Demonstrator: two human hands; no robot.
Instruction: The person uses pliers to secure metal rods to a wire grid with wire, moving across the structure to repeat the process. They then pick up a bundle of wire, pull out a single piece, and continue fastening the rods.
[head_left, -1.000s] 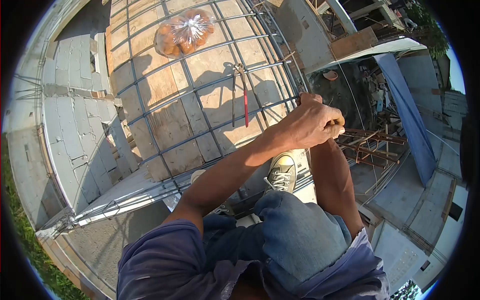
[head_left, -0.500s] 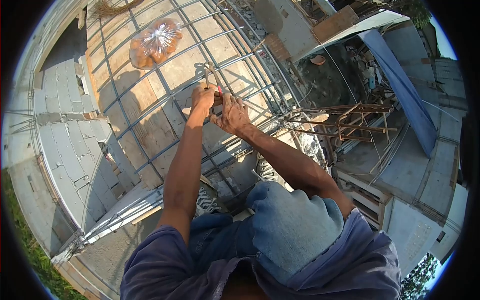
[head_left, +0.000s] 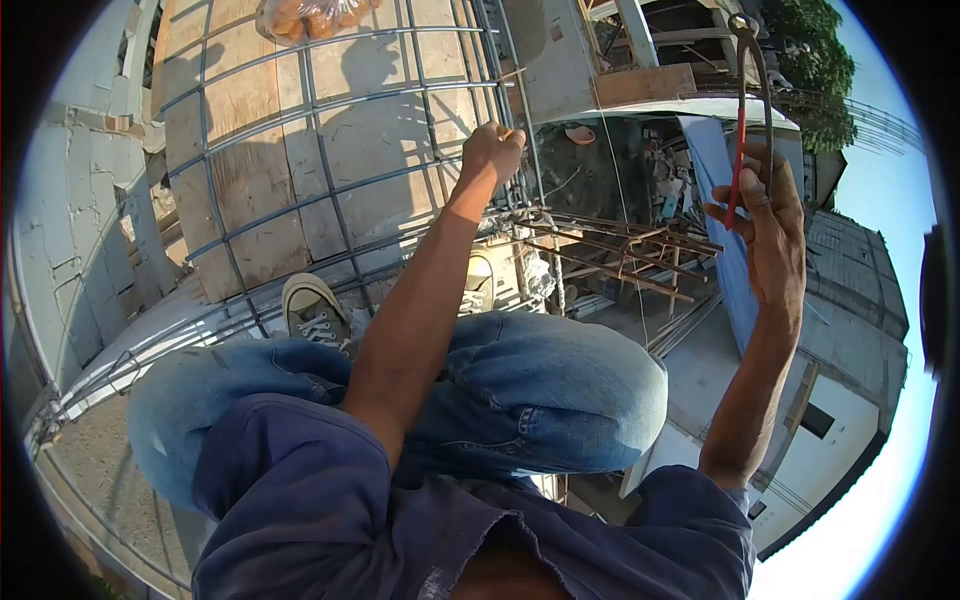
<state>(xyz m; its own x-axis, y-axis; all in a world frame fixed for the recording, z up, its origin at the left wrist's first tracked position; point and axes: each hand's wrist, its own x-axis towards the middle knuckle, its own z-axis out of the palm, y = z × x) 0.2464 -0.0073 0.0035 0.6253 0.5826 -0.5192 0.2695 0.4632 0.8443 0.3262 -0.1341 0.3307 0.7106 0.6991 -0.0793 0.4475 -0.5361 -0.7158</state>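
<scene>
Well right of the grey steel rebar grid [head_left: 328,190], the right hand [head_left: 770,225] clasps red-handled metal pincers [head_left: 738,150], while the left hand [head_left: 492,150] fists (seemingly gripping) its edge bar.

The grey steel rebar grid [head_left: 330,190] lies on the pale wooden plank deck [head_left: 260,210] in the upper left of the frame. A clear plastic bag of orange lumps [head_left: 305,12] sits on the grid at the top edge. Grey concrete blocks [head_left: 60,230] run along the deck's left side. The left hand [head_left: 492,150], fisted, is at the grid's right edge, upper centre. The right hand [head_left: 775,230], upper right, grips the red-handled steel pincers [head_left: 738,150] head-up, well apart from the grid. A bundle of rusty reinforcing bars [head_left: 620,250] lies between the hands, lower down. Two canvas sneakers [head_left: 312,312] stand at the grid's lower edge.
</scene>
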